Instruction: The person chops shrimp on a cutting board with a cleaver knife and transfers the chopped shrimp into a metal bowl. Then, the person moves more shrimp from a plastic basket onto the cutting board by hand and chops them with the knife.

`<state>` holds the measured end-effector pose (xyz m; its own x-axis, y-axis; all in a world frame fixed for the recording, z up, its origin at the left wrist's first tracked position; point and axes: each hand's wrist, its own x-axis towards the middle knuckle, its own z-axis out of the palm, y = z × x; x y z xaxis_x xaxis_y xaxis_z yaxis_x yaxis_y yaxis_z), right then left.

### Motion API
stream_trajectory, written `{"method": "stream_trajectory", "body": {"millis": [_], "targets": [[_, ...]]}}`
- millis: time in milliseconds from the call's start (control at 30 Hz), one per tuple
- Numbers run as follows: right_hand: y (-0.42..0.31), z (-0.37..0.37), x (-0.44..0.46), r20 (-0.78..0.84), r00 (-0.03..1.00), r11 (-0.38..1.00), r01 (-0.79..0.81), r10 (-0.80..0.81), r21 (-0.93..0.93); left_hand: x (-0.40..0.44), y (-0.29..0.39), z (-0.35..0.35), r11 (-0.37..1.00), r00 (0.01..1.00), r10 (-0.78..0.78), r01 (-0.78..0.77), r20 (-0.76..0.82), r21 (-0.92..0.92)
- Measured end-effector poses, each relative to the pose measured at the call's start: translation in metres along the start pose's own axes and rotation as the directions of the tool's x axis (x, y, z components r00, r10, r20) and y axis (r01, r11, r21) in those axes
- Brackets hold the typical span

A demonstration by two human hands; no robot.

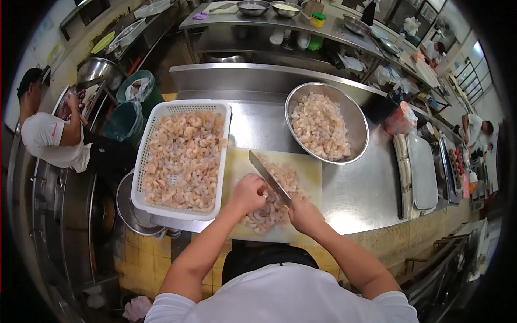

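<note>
My right hand (306, 216) is wrapped round the handle of a long knife (269, 177), whose blade slants up and left over the cutting board (237, 161). My left hand (249, 194) is closed at the blade's left side, its fingertips at a small piece that looks like shrimp. Peeled shrimp (264, 219) lie under and between both hands, and cut pieces (288, 178) are heaped right of the blade. Left of the board, a white perforated basket (227, 134) holds many shrimp. A steel bowl (362, 134) of shrimp pieces stands behind the board on the right.
A raised steel ledge (226, 81) runs behind the worktop. Trays (421, 172) and folded cloths (403, 172) lie at the right. Green bins (125, 121) and a person (51, 134) are at the left. Bowls (253, 7) stand on the far counter. More people appear far right.
</note>
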<state>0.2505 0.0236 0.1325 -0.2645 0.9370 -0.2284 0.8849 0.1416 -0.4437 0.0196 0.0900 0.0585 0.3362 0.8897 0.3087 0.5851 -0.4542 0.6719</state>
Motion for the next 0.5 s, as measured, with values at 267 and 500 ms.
{"method": "stream_trajectory", "body": {"millis": [267,500], "targets": [[0.004,0.036,0.015,-0.029,0.999,0.998,0.022,-0.024,-0.056,-0.017,-0.008,0.03,0.994,0.983,-0.051,0.032,0.175,0.106],[-0.011,-0.003,-0.011,0.045,0.997,0.997,-0.063,0.065,-0.04,-0.014,-0.004,0.016,0.999,0.985,-0.033,0.032,0.167,0.006]]}}
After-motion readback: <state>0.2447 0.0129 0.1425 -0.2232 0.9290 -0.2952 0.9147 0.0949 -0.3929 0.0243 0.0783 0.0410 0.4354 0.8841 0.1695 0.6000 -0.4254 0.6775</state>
